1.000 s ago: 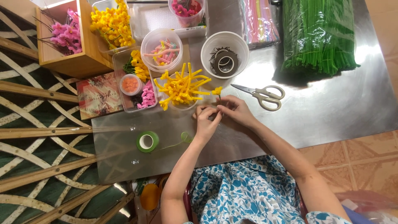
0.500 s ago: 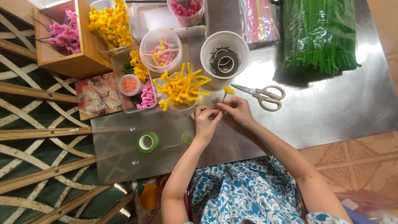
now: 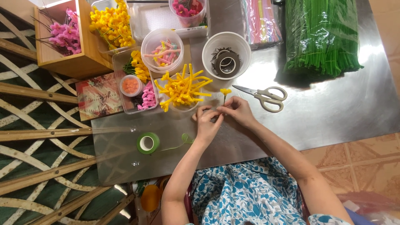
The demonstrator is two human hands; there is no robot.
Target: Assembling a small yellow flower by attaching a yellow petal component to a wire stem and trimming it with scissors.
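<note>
My left hand (image 3: 207, 121) and my right hand (image 3: 236, 111) meet over the metal table (image 3: 333, 104), fingertips pinched together on a small yellow flower on a thin stem (image 3: 225, 93) that points away from me. A strip of green tape (image 3: 179, 143) runs from my left hand to the green tape roll (image 3: 148, 143) lying flat at the left. Just beyond my hands stands a cup of yellow fuzzy sticks (image 3: 183, 88).
Scissors (image 3: 263, 95) lie right of my hands. Behind are a white cup of tape rolls (image 3: 226, 58), a tub of pink sticks (image 3: 163, 51), a tray of small pink and orange pieces (image 3: 137, 92), a wooden box of pink flowers (image 3: 66, 39), yellow flowers (image 3: 112, 25) and a green stick bundle (image 3: 321, 35).
The yellow flower has risen clear of my fingers and now shows beyond them. My hands have stayed in place, turning slightly.
</note>
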